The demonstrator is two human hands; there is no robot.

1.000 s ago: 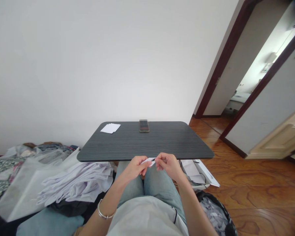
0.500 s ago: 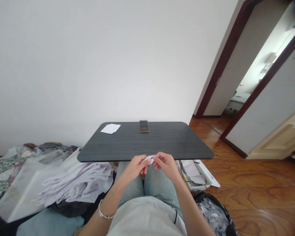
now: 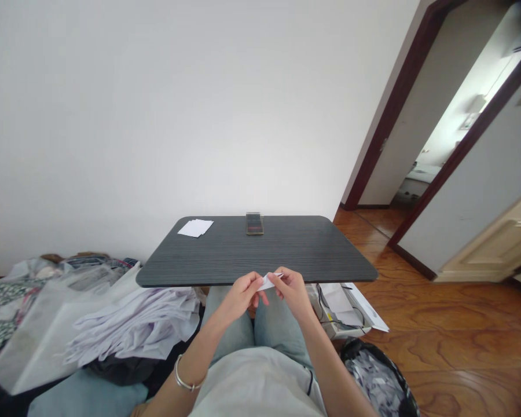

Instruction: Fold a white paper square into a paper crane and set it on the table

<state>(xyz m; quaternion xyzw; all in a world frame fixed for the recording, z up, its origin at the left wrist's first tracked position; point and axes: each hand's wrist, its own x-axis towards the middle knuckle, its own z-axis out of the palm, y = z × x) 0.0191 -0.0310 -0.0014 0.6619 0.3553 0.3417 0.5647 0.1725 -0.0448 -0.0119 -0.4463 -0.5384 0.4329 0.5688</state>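
Observation:
A small folded piece of white paper (image 3: pixel 267 283) is held between both hands, over my lap at the near edge of the dark table (image 3: pixel 226 255). My left hand (image 3: pixel 244 292) pinches its left end between thumb and fingers. On the other end, the thumb and fingers of my right hand (image 3: pixel 290 288) are closed. Part of the paper is hidden behind the fingertips. A few white paper sheets (image 3: pixel 195 227) lie overlapping at the table's far left corner.
A phone (image 3: pixel 255 223) lies at the table's back edge, near the wall. Folded pale cloth (image 3: pixel 143 324) and bags are heaped on the left. To the right are a box with cables (image 3: pixel 341 313) and a black bag of scraps (image 3: pixel 380 376).
The paper has been turned between my fingers, and a pointed end now shows past the right thumb. Both hands have shifted only slightly.

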